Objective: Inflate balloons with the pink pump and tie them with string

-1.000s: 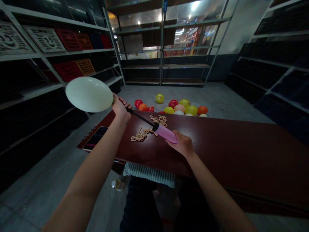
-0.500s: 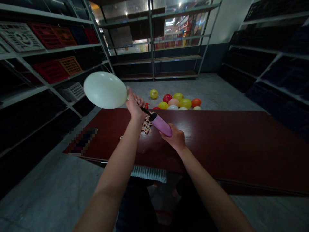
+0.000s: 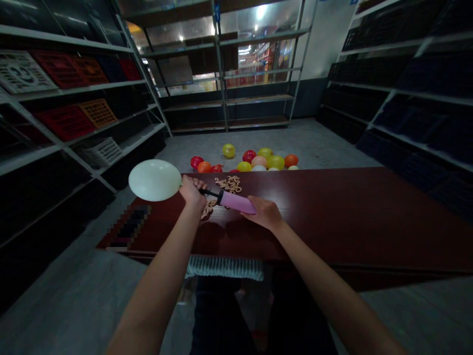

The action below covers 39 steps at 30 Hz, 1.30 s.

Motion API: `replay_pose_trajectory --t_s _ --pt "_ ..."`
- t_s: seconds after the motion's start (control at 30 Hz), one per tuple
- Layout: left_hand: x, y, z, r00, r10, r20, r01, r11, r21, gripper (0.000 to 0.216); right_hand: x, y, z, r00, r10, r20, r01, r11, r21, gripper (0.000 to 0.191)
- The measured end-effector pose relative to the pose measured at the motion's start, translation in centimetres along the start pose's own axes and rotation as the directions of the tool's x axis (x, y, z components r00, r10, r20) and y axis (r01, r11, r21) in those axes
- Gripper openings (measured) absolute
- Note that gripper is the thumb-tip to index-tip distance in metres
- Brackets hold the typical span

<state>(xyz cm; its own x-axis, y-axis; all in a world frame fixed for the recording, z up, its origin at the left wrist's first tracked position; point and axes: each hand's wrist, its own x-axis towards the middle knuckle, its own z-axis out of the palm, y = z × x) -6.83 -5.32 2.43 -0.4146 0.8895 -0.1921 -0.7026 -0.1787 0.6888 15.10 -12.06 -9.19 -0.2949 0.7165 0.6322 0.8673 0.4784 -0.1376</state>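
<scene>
A pale, whitish inflated balloon (image 3: 155, 180) points left above the table, its neck end at my left hand (image 3: 192, 191). That hand is closed around the neck and one end of a balloon pump. A thin black rod runs from it to the pump's pink barrel (image 3: 236, 202). Wrapped round the barrel's other end is my right hand (image 3: 264, 214). Beneath the pump, a scatter of small uninflated beige balloons (image 3: 229, 184) lies on the dark red table (image 3: 332, 217). The nozzle is hidden within my left hand.
Several inflated balloons (image 3: 276, 162) in red, yellow, orange and white lie on the floor behind the table. A blurred-out dark flat object (image 3: 130, 227) sits at the table's left end. Shelves with crates (image 3: 98, 112) stand left; more racks stand behind and right.
Both hands have lowered, bringing the balloon down and the pump closer to level. My view has tilted up and shifted right, showing more balloons on the floor.
</scene>
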Motion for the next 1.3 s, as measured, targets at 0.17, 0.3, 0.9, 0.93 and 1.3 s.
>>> replay_pose_trajectory --t_s 0.17,0.3,0.9,0.93,1.3 --pt "2.2 5.1 -2.7 0.997 0.004 -0.075 -0.007 0.999 -0.046 0.026 -0.2 0.1 -0.4 0.997 -0.071 -0.002 0.071 0.997 -0.017 0.038" --pt "2.3 9.1 -2.8 0.997 0.033 -0.069 -0.035 0.999 -0.035 0.028 0.1 -0.5 -0.6 0.994 -0.101 -0.03 0.101 0.995 0.0 0.035" --pt "-3.6 -1.6 8.2 0.965 0.128 0.23 -0.145 0.988 0.058 0.051 -0.3 0.9 -0.1 0.955 0.278 -0.108 -0.251 0.945 0.21 0.042" --pt "-4.0 -2.6 8.2 0.964 0.1 0.248 -0.121 0.99 0.073 0.05 -0.3 0.9 -0.2 0.951 0.29 -0.106 -0.264 0.941 0.212 0.041" --pt "-2.0 -2.2 5.1 0.995 -0.058 0.082 0.048 0.992 0.121 0.034 0.2 0.2 -0.6 0.976 0.217 -0.014 -0.211 0.96 0.184 0.039"
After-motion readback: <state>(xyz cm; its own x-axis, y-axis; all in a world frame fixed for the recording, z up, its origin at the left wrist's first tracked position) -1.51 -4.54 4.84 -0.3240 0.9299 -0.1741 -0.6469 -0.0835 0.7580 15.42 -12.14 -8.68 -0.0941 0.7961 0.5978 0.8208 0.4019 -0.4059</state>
